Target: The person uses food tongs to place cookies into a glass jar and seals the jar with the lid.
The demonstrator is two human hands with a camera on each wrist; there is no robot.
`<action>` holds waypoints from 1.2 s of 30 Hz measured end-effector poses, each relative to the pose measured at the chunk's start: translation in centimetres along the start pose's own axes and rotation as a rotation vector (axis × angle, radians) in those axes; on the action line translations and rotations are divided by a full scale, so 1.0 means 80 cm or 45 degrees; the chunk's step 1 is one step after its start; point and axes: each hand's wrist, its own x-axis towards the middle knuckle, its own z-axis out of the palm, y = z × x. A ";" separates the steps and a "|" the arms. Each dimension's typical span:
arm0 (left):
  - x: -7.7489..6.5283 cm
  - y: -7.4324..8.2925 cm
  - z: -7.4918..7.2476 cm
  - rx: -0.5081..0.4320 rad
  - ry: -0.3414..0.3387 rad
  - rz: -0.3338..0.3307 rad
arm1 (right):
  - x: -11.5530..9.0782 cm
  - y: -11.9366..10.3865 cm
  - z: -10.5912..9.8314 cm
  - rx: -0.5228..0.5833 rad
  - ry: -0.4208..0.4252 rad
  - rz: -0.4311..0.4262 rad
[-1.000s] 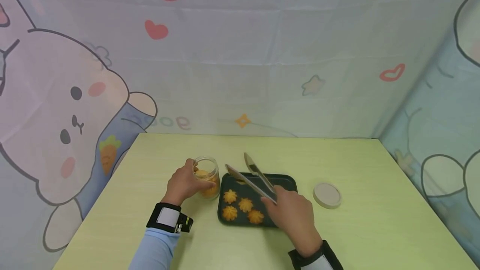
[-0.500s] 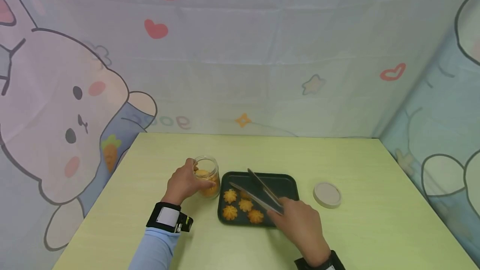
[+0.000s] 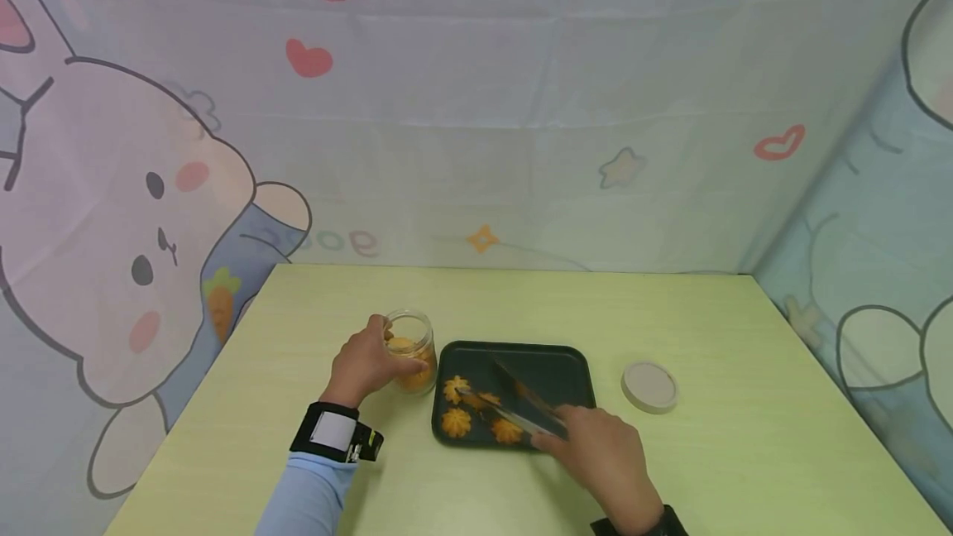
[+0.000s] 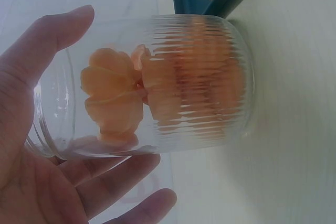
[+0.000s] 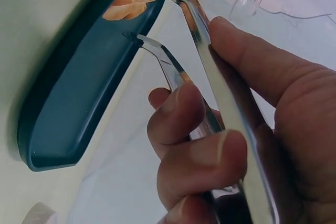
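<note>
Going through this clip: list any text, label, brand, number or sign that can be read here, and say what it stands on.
"good", seemingly mirrored, in pale pink letters: on the backdrop cloth beside the rabbit's paw; a tentative reading.
Glass jar: no label shows in the head or left wrist view.
Tongs, dark tray and round lid: no markings visible.
Wrist strap: a light panel, too small to read.

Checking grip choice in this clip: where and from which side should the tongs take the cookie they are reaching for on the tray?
Probably across its scalloped sides, from above. The cookie lies flat in the tray, neighbours close, so the tongs should straddle it.
</note>
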 end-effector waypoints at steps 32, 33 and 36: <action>0.000 -0.001 0.002 -0.012 0.000 -0.001 | 0.007 0.017 0.020 -0.006 0.148 0.077; 0.000 -0.001 0.001 -0.011 0.000 -0.002 | 0.007 0.016 0.020 -0.006 0.146 0.078; 0.000 -0.001 0.001 -0.007 -0.001 -0.004 | 0.008 0.015 0.020 -0.005 0.146 0.079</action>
